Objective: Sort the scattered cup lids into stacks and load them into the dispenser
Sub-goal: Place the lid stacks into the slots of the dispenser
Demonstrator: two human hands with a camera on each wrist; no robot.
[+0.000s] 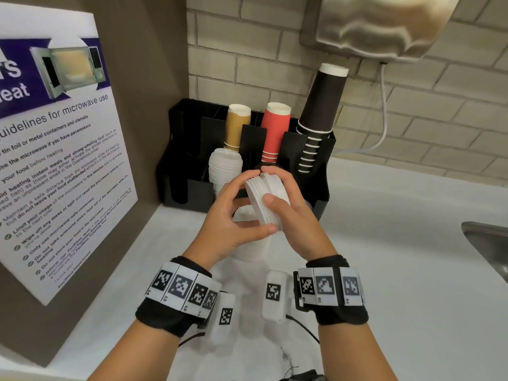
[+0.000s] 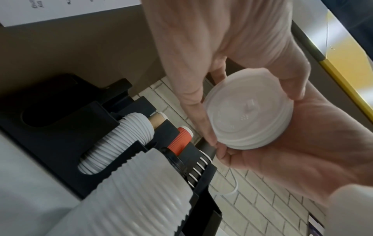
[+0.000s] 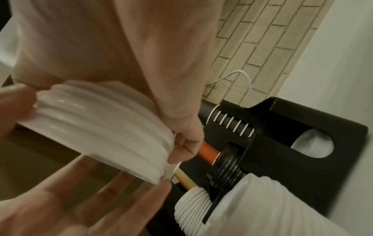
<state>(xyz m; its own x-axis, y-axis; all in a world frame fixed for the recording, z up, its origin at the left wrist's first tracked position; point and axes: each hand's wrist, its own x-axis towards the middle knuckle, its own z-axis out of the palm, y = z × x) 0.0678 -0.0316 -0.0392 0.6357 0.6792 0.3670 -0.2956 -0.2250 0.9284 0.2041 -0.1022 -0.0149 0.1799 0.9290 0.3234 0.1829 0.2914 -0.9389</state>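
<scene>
I hold a short stack of white cup lids (image 1: pixel 261 200) on its side between both hands, just in front of the black dispenser (image 1: pixel 189 166). My left hand (image 1: pixel 248 209) grips it from the left, thumb under the rim. My right hand (image 1: pixel 275 185) grips the other end, fingers curled over the top. The left wrist view shows the held lids' (image 2: pixel 248 118) flat top face. A ribbed column of white lids (image 1: pixel 225 169) fills one front slot of the dispenser (image 2: pixel 60 127). A taller white lid stack (image 1: pixel 253 248) stands on the counter under my hands, mostly hidden.
Gold (image 1: pixel 237 125), red (image 1: pixel 276 127) and black cups (image 1: pixel 319 105) stand upturned in the dispenser's rear slots. Black lids (image 3: pixel 228 167) sit in a middle slot. A microwave notice (image 1: pixel 55 160) leans at the left, a sink edge (image 1: pixel 486 243) lies at the right, and a metal wall unit (image 1: pixel 379 26) hangs above.
</scene>
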